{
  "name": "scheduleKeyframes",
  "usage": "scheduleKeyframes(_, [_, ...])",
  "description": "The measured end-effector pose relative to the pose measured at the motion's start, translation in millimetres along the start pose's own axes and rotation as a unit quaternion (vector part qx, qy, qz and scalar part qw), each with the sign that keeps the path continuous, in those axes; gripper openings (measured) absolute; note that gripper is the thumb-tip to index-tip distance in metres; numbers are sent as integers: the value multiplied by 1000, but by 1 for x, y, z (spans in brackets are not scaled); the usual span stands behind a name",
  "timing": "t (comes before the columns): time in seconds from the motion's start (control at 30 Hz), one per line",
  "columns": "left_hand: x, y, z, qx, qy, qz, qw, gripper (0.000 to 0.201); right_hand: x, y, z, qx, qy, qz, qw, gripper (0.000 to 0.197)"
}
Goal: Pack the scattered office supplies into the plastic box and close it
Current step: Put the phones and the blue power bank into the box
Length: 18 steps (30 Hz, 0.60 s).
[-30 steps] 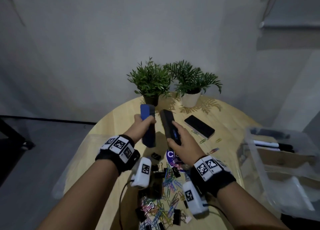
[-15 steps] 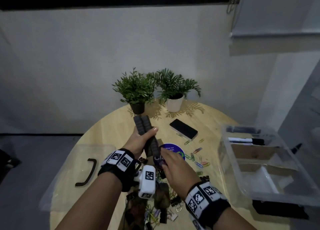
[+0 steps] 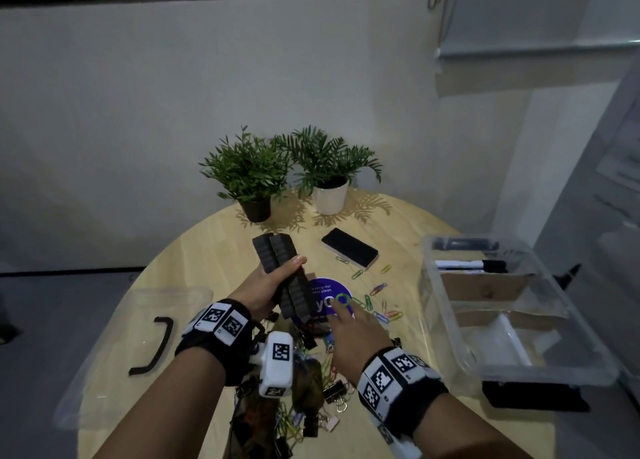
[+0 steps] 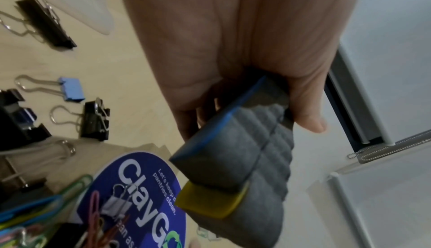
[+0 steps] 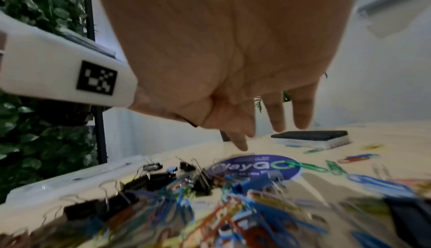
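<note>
A dim room with a pale wall framed a round light-wood desk (image 3: pixel 221 250), two potted green plants (image 3: pixel 249 178) standing at its far edge. At the left, a clear plastic lid with a dark curved handle (image 3: pixel 152 347) lay flat on the desk. The person's left hand (image 3: pixel 266 285) was raised above the desk, its fingers (image 3: pixel 294 263) and thumb curled round two grey felt whiteboard erasers (image 3: pixel 284 278) stacked side by side; the left wrist view showed one backed in blue, the other in yellow. Below them lay a round purple printed sticker (image 3: pixel 327 290) and, nearer the person, a heap of black binder clips and coloured paper clips (image 3: pixel 304 403). The right hand (image 3: pixel 356 334) hovered over the sticker, fingers (image 5: pixel 275 111) straight and slightly spread, holding nothing. A third black-topped eraser (image 3: pixel 349 249) rested further back, loose paper clips near it. At the right edge sat the open clear plastic box (image 3: pixel 512 372), black-capped markers (image 3: pixel 471 265) lying in its far compartment.
</note>
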<state>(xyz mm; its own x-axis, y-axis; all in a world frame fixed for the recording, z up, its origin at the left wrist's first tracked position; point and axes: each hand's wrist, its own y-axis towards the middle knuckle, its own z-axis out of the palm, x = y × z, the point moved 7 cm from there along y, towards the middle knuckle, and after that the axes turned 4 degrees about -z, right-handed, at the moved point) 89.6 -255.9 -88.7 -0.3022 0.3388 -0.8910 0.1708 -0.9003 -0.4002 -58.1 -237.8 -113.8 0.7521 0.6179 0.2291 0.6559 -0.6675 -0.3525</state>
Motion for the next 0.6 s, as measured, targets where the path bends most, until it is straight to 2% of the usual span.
scheduleKeyframes(0.07, [2, -1, 0, 6, 12, -2, 1000, 47, -3, -2, -4, -28, 33, 18, 999, 69])
scheduleKeyframes(0.17, [5, -3, 4, 24, 42, -5, 999, 48, 10, 5, -25, -114, 95, -37, 988, 78])
scheduleKeyframes(0.23, [6, -3, 2, 9, 40, 2, 999, 49, 20, 14, -24, -84, 32, -49, 995, 70])
scheduleKeyframes(0.3, [1, -2, -7, -22, 29, 18, 999, 51, 7, 28, -19, -14, -51, 10, 999, 55])
scheduleKeyframes(0.33, [-2, -1, -15, -39, 27, 29, 998, 56, -4, 37, -23, -8, -60, 41, 997, 49])
scheduleKeyframes(0.47, [-5, -6, -44, -76, 77, 48, 993, 89, -54, 89, -66, -135, -20, 117, 984, 38])
scheduleKeyframes(0.53, [1, -13, -57, -85, 87, 37, 992, 90, -82, 110, -77, -168, 38, 171, 970, 44])
scheduleKeyframes(0.6, [12, -19, -69, -88, 88, 18, 992, 87, -105, 124, -70, -123, 82, 213, 966, 62])
